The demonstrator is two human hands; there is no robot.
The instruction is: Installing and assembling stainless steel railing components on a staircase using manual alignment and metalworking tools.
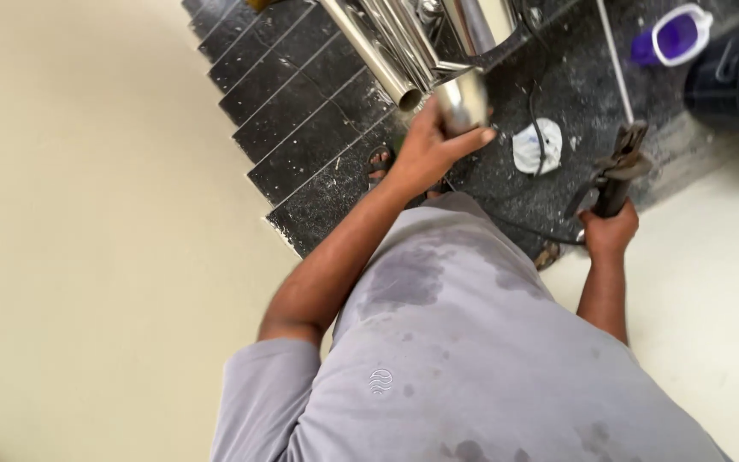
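- Polished, round stainless-steel railing pipe (462,101): its open lower end is wrapped in a fist at the foot of the dark granite stairs (301,128), slanting up beside them.
- Dark clamp-like electrode holder (617,175): gripped upright, well right of the stairs, with a thin pale rod (614,60) rising from its jaws.

Left hand (434,145) and right hand (609,229) both reach forward, fingers clenched.
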